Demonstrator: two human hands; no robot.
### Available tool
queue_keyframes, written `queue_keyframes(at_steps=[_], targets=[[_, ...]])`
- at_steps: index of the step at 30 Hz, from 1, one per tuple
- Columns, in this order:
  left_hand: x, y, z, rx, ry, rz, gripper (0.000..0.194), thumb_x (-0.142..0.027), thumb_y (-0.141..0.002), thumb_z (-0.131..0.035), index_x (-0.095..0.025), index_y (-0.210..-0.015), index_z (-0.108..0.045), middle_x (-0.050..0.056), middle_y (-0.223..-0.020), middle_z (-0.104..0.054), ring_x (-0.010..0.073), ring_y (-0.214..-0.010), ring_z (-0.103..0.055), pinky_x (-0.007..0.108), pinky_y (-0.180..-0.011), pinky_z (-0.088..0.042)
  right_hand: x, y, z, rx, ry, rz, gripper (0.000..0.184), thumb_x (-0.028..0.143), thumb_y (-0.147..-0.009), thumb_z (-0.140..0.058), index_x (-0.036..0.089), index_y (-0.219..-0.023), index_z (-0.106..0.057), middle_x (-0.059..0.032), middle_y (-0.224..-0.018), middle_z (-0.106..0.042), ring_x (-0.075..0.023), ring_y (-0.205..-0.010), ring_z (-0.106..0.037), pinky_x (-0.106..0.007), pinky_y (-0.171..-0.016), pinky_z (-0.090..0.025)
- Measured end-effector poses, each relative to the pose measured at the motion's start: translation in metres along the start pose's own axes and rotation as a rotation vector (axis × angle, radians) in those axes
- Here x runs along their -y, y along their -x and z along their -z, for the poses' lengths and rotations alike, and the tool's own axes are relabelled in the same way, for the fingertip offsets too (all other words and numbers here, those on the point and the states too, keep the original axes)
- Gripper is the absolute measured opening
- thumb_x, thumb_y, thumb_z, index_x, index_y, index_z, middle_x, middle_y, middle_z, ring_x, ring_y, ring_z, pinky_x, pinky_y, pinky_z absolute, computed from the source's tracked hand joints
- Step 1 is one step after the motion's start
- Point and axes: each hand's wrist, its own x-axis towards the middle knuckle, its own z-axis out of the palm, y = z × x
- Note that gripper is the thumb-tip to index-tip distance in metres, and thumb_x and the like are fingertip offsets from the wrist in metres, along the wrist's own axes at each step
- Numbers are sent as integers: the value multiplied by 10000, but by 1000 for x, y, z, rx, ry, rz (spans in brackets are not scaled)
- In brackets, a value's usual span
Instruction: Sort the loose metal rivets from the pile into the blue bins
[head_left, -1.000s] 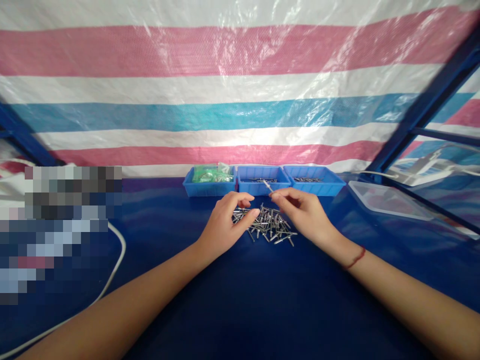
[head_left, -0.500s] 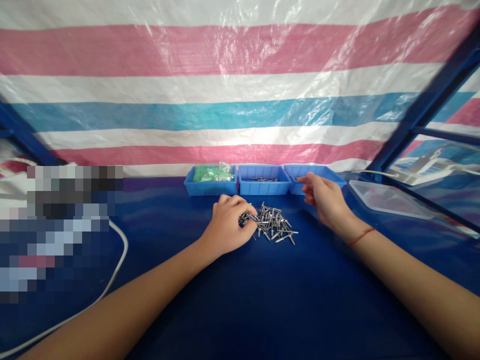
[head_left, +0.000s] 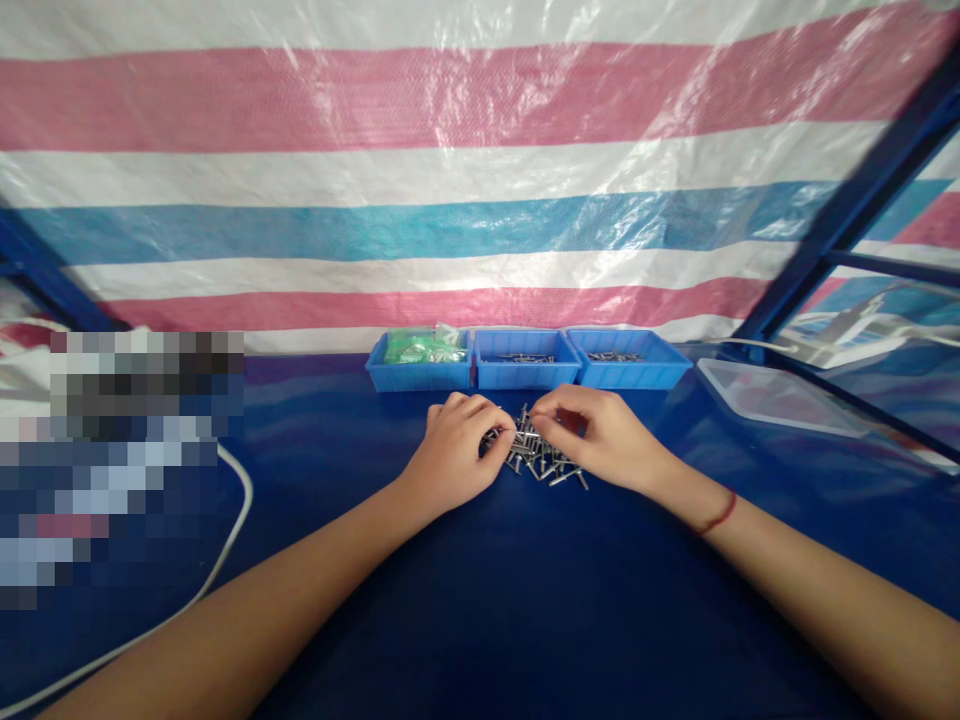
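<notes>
A heap of silver pop rivets [head_left: 549, 462] lies on the dark blue table in front of me. At the heap's left edge my left hand [head_left: 459, 450] is curled closed, with rivets showing between thumb and fingers. My right hand [head_left: 600, 432] reaches in from the right, thumb and fingers closing in a pinch over the upper right of the heap. What sits between its fingertips is too small to make out. Behind the heap, the middle blue bin [head_left: 527, 376] and the right blue bin [head_left: 634, 374] each hold some thin metal pieces.
The left blue bin [head_left: 420, 378] holds green and clear plastic bags. A translucent lid [head_left: 776, 398] lies at the right, near a white power strip [head_left: 840, 335]. A white cable [head_left: 244, 500] curves along the left. Striped sheeting [head_left: 450, 230] hangs behind the bins.
My right hand has come down and left from the right bin to the heap, uncovering the pieces in that bin. My left hand has stayed at the heap's left side.
</notes>
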Motion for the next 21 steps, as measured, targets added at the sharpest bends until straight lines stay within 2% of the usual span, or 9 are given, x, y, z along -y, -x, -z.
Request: queue_keyframes(at_steps=[2, 5, 9, 17, 21], targets=[[-1, 0, 2, -45, 36, -9, 127, -234, -877, -500, -211, -814, -608, 4, -879, -663, 187, -871, -538, 340, -750, -335, 3, 2, -1, 54, 53, 107, 127, 223, -825, -556, 168, -778, -660, -27, -749, -632, -117, -616, -538, -249, -593, -422], [-1, 0, 4, -107, 89, -35, 108, -219, -875, -509, -208, -815, -599, 4, -870, -665, 172, -862, -558, 338, -782, -351, 6, 4, -3, 81, 49, 161, 164, 228, -868, -524, 175, -816, -670, -38, -774, -634, -123, -652, -559, -253, -623, -435], [1, 0, 5, -166, 158, -65, 89, -228, -873, -526, -208, -825, -598, 4, -854, -663, 162, -838, -574, 330, -789, -378, 7, 5, -4, 70, 8, 169, 190, 247, -895, -503, 177, -866, -677, -44, -786, -635, -129, -676, -571, -254, -635, -446], [0, 1, 7, -211, 219, -123, 64, -232, -858, -560, -200, -827, -605, 21, -839, -657, 163, -826, -581, 323, -778, -415, 9, 5, -8, 80, -37, 152, 192, 266, -898, -514, 168, -868, -676, -42, -781, -631, -116, -662, -562, -241, -616, -439], [0, 1, 7, -229, 225, -129, 51, -219, -858, -557, -202, -845, -603, 31, -853, -655, 172, -851, -578, 332, -790, -432, 8, 5, -9, 55, -57, 95, 161, 268, -870, -553, 175, -883, -684, -35, -775, -644, -105, -609, -544, -239, -587, -445]])
